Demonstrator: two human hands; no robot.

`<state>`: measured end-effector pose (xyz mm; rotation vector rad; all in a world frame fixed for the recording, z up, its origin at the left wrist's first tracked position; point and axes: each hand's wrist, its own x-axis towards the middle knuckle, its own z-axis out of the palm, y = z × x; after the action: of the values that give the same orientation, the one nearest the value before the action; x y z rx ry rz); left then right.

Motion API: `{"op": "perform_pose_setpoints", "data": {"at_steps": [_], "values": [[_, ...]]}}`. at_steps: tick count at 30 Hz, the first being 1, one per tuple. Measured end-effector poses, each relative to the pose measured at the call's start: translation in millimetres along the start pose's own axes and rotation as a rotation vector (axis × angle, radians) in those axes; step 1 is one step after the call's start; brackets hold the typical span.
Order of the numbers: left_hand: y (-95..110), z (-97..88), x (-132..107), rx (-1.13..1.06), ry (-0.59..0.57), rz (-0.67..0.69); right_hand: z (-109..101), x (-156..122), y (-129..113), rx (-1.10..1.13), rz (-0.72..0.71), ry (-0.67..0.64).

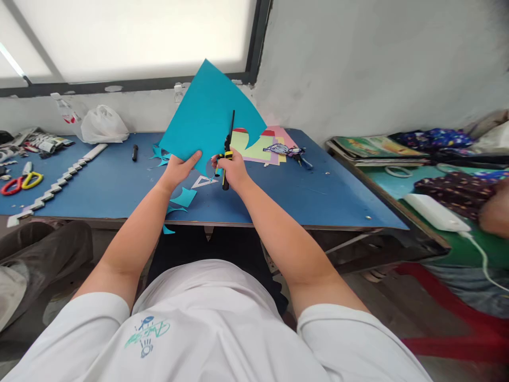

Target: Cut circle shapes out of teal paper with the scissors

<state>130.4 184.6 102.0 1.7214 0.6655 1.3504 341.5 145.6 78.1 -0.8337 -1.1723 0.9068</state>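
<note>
My left hand [180, 167] pinches the lower edge of a large teal paper sheet [207, 114] and holds it up over the blue table [318, 191]. My right hand [233, 168] is closed around the black-and-yellow handles of scissors [228, 146]. The scissors' dark blades point up into the sheet along a curved cut edge. Teal scraps [183, 197] lie on the table below my hands, beside a small clear triangle ruler [203, 182].
Pastel paper sheets [260, 148] and keys [292, 152] lie behind the hands. Red and yellow scissors [22, 183], a white zigzag strip [59, 183], a black marker [134, 153] and a plastic bag [104, 124] sit left. A second table at right holds books [377, 148], cloth and a white charger [433, 212].
</note>
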Motion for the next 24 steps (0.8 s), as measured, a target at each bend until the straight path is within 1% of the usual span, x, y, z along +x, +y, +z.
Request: {"op": "perform_pose_setpoints", "data": {"at_steps": [3,7,17,24], "values": [[-4.2,-2.3,0.2,0.092,-0.015,0.013,-0.1,1.8,1.2,0.004,-0.002,0.011],[-7.7,-3.0,0.2,0.153,-0.034,0.018,-1.0,3.9,3.8,-0.002,-0.006,0.026],[-5.6,2.2,-2.6,0.163,-0.102,-0.019,-2.2,5.3,9.3,-0.029,-0.013,0.053],[-8.0,2.9,-2.8,0.162,-0.135,-0.060,-3.5,6.5,13.3,-0.062,-0.015,0.070]]}}
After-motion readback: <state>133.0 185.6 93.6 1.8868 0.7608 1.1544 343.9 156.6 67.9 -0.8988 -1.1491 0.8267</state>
